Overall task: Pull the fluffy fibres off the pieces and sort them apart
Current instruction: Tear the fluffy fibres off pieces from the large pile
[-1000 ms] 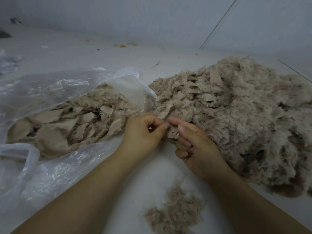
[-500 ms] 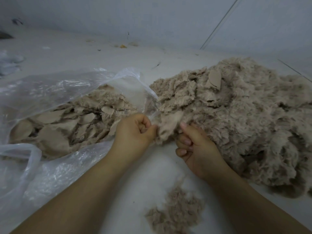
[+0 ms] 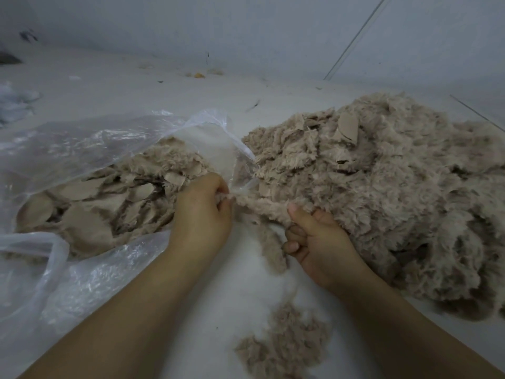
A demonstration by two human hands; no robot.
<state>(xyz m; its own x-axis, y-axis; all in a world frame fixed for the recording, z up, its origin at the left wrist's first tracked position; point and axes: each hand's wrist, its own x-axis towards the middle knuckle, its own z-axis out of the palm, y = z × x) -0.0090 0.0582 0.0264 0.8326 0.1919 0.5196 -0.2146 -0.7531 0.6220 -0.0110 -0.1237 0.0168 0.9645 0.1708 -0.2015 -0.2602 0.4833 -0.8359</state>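
Observation:
A beige fluffy piece (image 3: pixel 262 207) is stretched between my two hands just above the floor. My left hand (image 3: pixel 203 214) grips its left end with curled fingers. My right hand (image 3: pixel 314 239) holds its right end, thumb on top and fingers curled beneath. To the right lies a large heap of fluffy beige pieces (image 3: pixel 382 187). At the left, a clear plastic bag (image 3: pixel 82 149) holds flat beige pieces (image 3: pixel 90 212). A small tuft of loose fibres (image 3: pixel 284 343) lies on the floor between my forearms.
The floor (image 3: pixel 136 88) is pale and meets a wall at the back. Small scraps (image 3: pixel 199 75) lie near the wall. Crumpled pale plastic (image 3: pixel 13 102) shows at the far left edge.
My hands have drawn apart, stretching the fluffy piece out between them. The left hand moved left toward the bag; the right hand closed round the piece's right end.

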